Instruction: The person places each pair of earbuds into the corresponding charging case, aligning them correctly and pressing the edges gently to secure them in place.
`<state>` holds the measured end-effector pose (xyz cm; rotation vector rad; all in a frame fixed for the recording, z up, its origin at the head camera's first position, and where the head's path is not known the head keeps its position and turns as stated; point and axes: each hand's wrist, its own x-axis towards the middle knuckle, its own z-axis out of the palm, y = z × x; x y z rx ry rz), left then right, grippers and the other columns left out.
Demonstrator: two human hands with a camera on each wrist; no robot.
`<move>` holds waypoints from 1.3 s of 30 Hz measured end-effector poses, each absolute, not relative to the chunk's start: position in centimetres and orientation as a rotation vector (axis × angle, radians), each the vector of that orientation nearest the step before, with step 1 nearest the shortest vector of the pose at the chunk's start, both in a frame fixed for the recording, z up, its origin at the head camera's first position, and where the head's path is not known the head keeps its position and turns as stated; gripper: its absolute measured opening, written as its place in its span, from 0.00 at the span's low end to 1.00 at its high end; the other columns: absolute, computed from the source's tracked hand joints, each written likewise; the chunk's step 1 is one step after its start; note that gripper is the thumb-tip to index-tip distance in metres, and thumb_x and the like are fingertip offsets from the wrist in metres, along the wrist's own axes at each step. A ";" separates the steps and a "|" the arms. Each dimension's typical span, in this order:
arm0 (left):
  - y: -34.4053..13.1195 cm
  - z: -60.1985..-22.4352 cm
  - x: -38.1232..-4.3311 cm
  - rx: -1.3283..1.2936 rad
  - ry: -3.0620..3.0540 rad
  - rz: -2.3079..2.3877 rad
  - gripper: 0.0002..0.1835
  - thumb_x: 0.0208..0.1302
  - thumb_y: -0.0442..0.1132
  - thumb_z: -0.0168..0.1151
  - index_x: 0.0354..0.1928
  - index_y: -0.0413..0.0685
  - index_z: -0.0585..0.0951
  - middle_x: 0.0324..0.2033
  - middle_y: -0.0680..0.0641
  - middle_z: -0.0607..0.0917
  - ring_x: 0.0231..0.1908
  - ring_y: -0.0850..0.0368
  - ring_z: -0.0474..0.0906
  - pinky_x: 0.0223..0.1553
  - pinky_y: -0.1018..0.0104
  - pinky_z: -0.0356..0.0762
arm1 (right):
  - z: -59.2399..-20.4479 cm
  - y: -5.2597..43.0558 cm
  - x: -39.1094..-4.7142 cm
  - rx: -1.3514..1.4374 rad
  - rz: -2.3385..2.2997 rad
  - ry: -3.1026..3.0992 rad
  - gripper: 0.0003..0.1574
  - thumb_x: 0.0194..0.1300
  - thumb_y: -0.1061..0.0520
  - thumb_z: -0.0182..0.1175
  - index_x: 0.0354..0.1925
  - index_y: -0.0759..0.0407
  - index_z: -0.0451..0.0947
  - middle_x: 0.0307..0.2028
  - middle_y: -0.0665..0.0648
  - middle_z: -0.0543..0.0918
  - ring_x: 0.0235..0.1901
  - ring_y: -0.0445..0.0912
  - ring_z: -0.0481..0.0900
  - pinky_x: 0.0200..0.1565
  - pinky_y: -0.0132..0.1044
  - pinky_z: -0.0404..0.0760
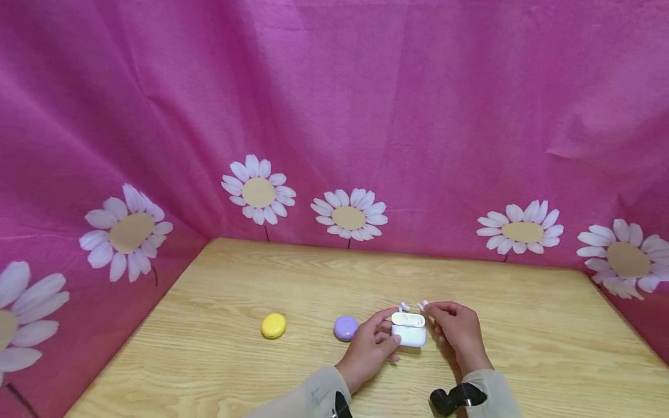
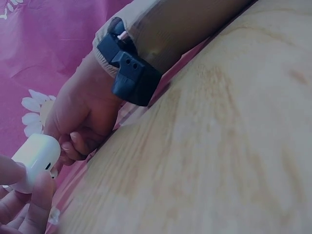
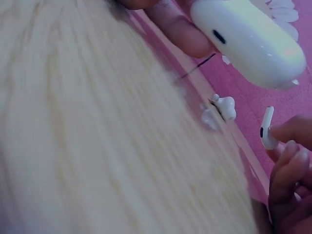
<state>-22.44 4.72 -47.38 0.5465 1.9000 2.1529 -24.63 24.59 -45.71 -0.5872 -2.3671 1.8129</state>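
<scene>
My left hand (image 1: 368, 351) grips a white earbud case (image 1: 410, 335) by its left side, just over the wooden table. The case's lid is flipped up, showing its pale inside. Between thumb and fingers, my right hand (image 1: 464, 332) pinches a white earbud (image 3: 267, 127) close to the case's right side, its stem pointing up in the right wrist view. A second white earbud (image 3: 225, 108) lies on the table behind the case. Seen from the left wrist, the case (image 2: 36, 158) hides most of the right fingertips.
A purple round case (image 1: 345, 328) sits on the table beside my left hand. Farther left is a yellow round case (image 1: 273, 325). Pink cloth (image 1: 418, 116) with printed daisies hangs along the back and sides of the wooden table (image 1: 219, 371).
</scene>
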 end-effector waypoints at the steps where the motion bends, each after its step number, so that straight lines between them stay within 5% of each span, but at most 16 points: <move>1: 4.7 -47.4 -22.5 0.548 1.899 2.154 0.28 0.62 0.25 0.58 0.66 0.41 0.69 0.41 0.45 0.78 0.35 0.58 0.77 0.31 0.67 0.84 | -45.7 24.7 -24.6 -0.588 1.835 -2.364 0.25 0.61 0.49 0.66 0.48 0.66 0.79 0.19 0.50 0.75 0.17 0.39 0.69 0.16 0.28 0.69; 15: 4.7 -47.5 -22.6 0.539 1.917 2.151 0.28 0.61 0.25 0.60 0.64 0.42 0.71 0.40 0.46 0.78 0.32 0.59 0.77 0.29 0.68 0.83 | -45.3 25.1 -24.4 -0.526 1.996 -2.296 0.24 0.60 0.47 0.67 0.49 0.61 0.79 0.32 0.48 0.87 0.32 0.38 0.82 0.26 0.30 0.77; 39: 4.8 -47.6 -22.7 0.513 1.928 2.148 0.29 0.61 0.24 0.60 0.65 0.42 0.71 0.41 0.45 0.77 0.33 0.57 0.76 0.29 0.63 0.84 | -42.0 25.5 -23.4 -0.120 1.718 -2.497 0.21 0.63 0.51 0.65 0.50 0.62 0.79 0.35 0.52 0.84 0.34 0.41 0.81 0.34 0.38 0.83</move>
